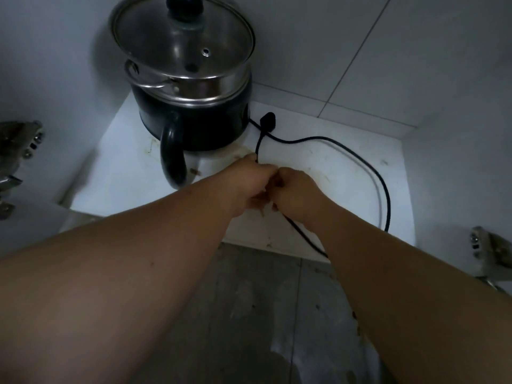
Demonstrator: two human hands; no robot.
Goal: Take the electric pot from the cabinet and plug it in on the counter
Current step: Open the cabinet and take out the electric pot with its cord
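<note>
The electric pot (191,87) has not been lifted out: it is seen at the back left corner of the cabinet shelf (346,173), black-bodied, with a steel steamer tier and glass lid (182,37). Its black cord (368,173) is pinched near the shelf's middle by the left hand (249,187) and right hand (293,192). Carrying and plugging in remain.

dim, bluish | soft focus | wide-angle edge bending | lid (182,37) glare

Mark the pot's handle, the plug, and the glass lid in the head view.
pot handle (172,159), head view: on the black loop's outer curve.
plug (267,121), head view: on the plug's black body, right of the pot's base.
glass lid (182,37), head view: on the glass dome below the knob.
</note>
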